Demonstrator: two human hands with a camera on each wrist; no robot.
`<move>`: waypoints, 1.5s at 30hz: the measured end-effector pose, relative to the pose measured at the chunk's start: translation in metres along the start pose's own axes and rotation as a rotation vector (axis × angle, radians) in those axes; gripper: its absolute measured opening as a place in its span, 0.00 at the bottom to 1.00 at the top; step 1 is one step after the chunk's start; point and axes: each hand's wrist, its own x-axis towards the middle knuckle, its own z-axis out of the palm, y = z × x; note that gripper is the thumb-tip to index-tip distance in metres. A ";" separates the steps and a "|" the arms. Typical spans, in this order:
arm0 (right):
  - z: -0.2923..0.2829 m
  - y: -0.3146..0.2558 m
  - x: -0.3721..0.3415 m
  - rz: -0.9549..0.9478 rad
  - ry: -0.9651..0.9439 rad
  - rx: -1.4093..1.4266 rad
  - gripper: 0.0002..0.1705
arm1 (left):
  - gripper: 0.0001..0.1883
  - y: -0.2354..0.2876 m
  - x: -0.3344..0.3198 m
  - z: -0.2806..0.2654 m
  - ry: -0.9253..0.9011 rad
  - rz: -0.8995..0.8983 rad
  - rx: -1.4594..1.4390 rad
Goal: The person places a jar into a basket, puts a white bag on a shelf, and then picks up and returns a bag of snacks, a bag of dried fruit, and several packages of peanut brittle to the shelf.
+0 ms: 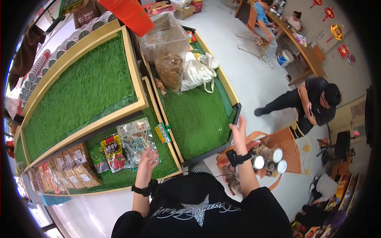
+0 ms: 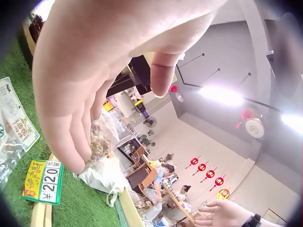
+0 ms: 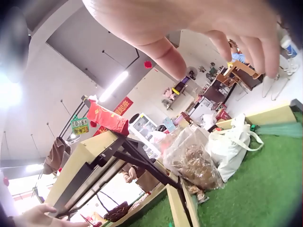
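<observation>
My left hand [image 1: 146, 164] hovers at the front of the lower green shelf with nothing in it, its fingers overlapping the lower end of a clear snack packet [image 1: 137, 139] in the head view. Beside that packet lies a yellow-and-black snack packet [image 1: 111, 146]. A price tag [image 2: 43, 181] shows below the left fingertips in the left wrist view. My right hand [image 1: 239, 137], also holding nothing, is raised past the right corner of the green display bin [image 1: 198, 119]. Its fingers and thumb spread apart in the right wrist view.
A large clear plastic bag [image 1: 170, 71] of brown food and a white cloth bag [image 1: 198, 73] stand at the bin's far end. Wooden rims edge the raised turf shelf [image 1: 87, 75]. A wicker chair [image 1: 289, 148] holding cans and a person [image 1: 317, 101] are at right.
</observation>
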 end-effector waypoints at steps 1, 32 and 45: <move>0.005 0.000 0.029 -0.071 0.006 -0.010 0.34 | 0.28 0.002 0.005 0.007 0.016 -0.005 -0.002; 0.189 0.074 0.272 -0.736 -0.718 -0.884 0.06 | 0.23 0.023 0.210 0.156 -0.047 -0.254 0.279; 0.139 0.060 0.173 -0.612 -1.358 -0.552 0.10 | 0.22 -0.064 0.264 0.161 0.228 -0.252 0.355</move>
